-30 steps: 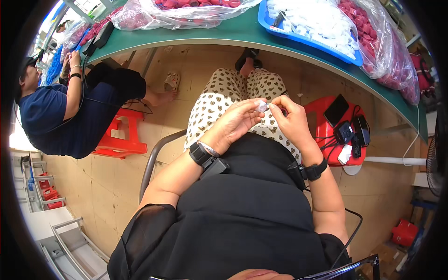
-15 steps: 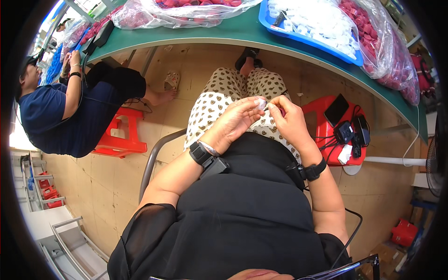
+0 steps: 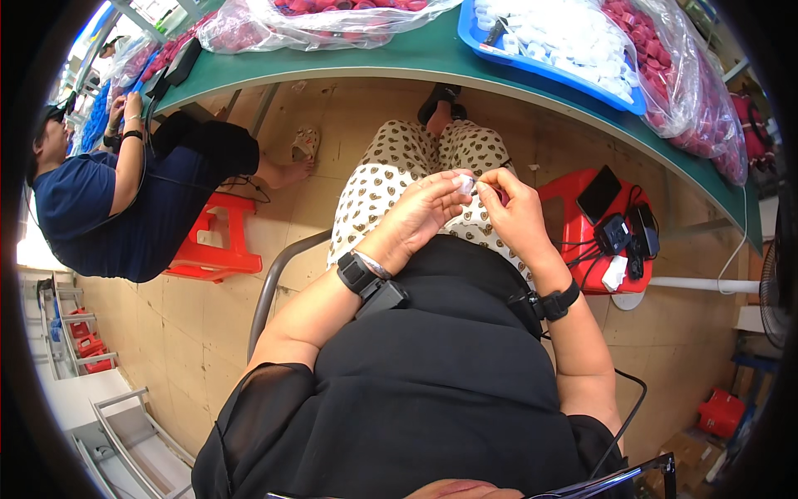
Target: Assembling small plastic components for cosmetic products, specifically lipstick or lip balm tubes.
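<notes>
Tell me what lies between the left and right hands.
In the head view, a small white piece, held by the left hand near the right hand.

Black phone (image 3: 598, 195) on red stool (image 3: 572, 224)

A piece (image 3: 466, 185) sits at the fingertips of the left hand (image 3: 422, 209), just left of the right hand (image 3: 515, 214). Before both hands runs a bench (image 3: 399, 61); on it, a bag (image 3: 307, 37) lies ahead of the left hand, a tray (image 3: 549, 73) ahead and right of the right hand. Right of that hand, a stool (image 3: 572, 190) bears a phone (image 3: 598, 194) and what look like adapters (image 3: 613, 235). A co-worker (image 3: 108, 204) sits well left of the left hand.
</notes>
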{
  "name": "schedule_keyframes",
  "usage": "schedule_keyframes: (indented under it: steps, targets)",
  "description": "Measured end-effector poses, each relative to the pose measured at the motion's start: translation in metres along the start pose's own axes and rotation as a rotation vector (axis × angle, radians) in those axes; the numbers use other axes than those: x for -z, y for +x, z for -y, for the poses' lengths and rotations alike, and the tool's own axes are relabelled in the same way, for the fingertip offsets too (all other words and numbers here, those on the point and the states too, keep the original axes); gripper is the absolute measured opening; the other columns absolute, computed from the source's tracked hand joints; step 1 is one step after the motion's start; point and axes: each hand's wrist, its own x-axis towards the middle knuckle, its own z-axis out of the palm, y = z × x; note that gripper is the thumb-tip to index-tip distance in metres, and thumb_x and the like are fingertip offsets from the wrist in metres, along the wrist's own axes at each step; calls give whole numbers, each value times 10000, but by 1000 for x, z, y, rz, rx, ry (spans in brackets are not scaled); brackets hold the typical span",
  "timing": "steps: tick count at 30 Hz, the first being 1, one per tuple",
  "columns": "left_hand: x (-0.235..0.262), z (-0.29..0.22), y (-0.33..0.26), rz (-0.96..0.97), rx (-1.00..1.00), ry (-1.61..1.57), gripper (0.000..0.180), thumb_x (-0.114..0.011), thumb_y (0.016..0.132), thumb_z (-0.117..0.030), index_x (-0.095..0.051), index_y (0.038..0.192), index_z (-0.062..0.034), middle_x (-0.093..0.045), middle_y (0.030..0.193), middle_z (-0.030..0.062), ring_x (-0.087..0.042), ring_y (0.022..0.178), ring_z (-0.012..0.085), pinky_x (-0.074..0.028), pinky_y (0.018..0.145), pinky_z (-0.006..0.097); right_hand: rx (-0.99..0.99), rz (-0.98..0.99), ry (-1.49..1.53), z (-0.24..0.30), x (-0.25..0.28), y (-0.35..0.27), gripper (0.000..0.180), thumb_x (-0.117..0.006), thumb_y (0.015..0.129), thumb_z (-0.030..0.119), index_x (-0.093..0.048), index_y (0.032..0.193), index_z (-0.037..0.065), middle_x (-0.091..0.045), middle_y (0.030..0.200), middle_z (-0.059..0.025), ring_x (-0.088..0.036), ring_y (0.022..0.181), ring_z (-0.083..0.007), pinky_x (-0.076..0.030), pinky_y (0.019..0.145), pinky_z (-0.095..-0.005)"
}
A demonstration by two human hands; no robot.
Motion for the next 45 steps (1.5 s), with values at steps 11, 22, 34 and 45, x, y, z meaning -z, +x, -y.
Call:
schedule_keyframes:
  steps: [11,22,34,45]
  targets:
    - [-8,-2,-4,46,-98,151,327,-599,901,-76,-556,1210,25,-639,1049,85,-611,969,145,-488,896,261,-329,138,463,-2,8,2,120,-623,885,135,-668,902,24,-586,674,30,-474,580,-11,-381,525,-188]
    - [-8,-1,0,-78,-192,307,208,-597,926,-154,-566,1063,0,-639,967,81,-634,886,143,-545,784,274,-293,114,394,-6,4,1,116,-614,883,124,-663,906,21,-602,696,38,-478,588,-9,-387,535,-187]
    - [-2,8,4,-17,-267,611,162,-519,970,-173,-533,1002,-15,-598,923,44,-601,864,96,-519,781,249,-141,163,156,7,5,-1,290,-729,813,230,-655,1004,25,-663,787,-39,-562,671,-79,-466,627,-245]
    - [-1,1,1,24,-105,176,159,-481,986,-203,-516,988,-48,-622,1019,104,-628,922,162,-519,858,306,-153,186,223,5,9,1,224,-707,816,147,-648,988,16,-665,845,-46,-587,732,-84,-488,667,-247]
